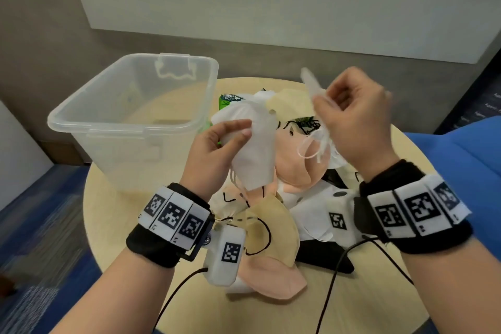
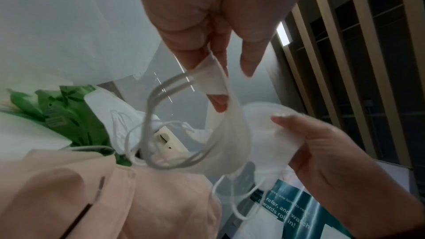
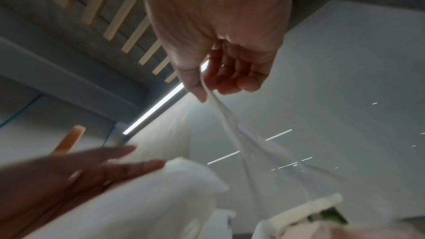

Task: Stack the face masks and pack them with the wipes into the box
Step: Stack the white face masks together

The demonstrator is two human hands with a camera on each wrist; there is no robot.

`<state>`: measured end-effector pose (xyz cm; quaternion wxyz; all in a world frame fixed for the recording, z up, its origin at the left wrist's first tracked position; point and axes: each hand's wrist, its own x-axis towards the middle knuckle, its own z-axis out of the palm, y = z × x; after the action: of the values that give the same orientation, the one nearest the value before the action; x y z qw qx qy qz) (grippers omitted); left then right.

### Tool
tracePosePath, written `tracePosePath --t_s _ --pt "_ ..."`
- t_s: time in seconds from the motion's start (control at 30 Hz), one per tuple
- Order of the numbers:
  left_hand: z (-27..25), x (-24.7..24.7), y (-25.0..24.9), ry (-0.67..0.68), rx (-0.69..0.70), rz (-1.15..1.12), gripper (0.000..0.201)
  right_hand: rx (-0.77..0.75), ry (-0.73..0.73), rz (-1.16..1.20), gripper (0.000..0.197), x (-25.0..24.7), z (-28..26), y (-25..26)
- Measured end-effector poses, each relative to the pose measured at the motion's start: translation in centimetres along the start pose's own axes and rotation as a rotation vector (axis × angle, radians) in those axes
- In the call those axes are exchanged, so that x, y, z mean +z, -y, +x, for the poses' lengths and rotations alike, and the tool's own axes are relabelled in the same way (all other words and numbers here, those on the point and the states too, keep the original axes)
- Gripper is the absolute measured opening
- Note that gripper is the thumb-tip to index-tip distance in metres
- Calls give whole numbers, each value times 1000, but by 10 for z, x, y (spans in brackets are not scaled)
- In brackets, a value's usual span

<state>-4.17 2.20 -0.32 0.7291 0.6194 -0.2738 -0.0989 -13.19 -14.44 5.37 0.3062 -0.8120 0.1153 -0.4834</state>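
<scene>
A round pale wooden table [image 1: 339, 314] carries everything. At its far left stands a clear plastic storage box [image 1: 130, 122], lid off, nothing plainly visible inside. Beside the box lies a loose heap of face masks [image 1: 273, 228] in peach, beige, white and black, with a green pack of wipes [image 1: 227, 100] partly buried at the heap's far edge. Above the heap, the left hand [image 1: 217, 149] grips a folded white mask [image 1: 254, 149] between thumb and fingers. The right hand [image 1: 357, 119], fingers curled, pinches a second white mask [image 1: 311, 87] by one end, its ear loops [image 1: 309, 149] dangling below.
</scene>
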Motion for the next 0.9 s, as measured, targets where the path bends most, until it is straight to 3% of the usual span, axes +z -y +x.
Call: tracePosePath --t_s 0.17,0.27,0.37,0.4,0.5,0.63,0.73,0.8,0.9 --pt "-2 10 1 59 -11 -166 36 -192 542 -26 16 31 -32 7" --pt "-2 8 2 62 -21 -135 30 -192 692 -4 9 33 -37 2" --pt "0 3 6 51 -7 -42 21 -88 819 100 6 26 -35 -1" --pt "0 2 7 55 0 -24 25 -28 796 178 7 24 -32 -3" --pt "0 1 9 89 0 -19 31 127 542 246 9 22 -23 -13" --pt "1 5 7 147 21 -6 34 201 552 128 31 26 -21 -21" --pt "0 4 6 151 37 -26 33 235 399 268 28 24 -22 -22" --pt "-1 4 6 146 57 -26 31 266 397 387 26 21 -22 -22" --pt "-3 5 4 144 69 -53 27 324 507 578 23 10 -22 -18"
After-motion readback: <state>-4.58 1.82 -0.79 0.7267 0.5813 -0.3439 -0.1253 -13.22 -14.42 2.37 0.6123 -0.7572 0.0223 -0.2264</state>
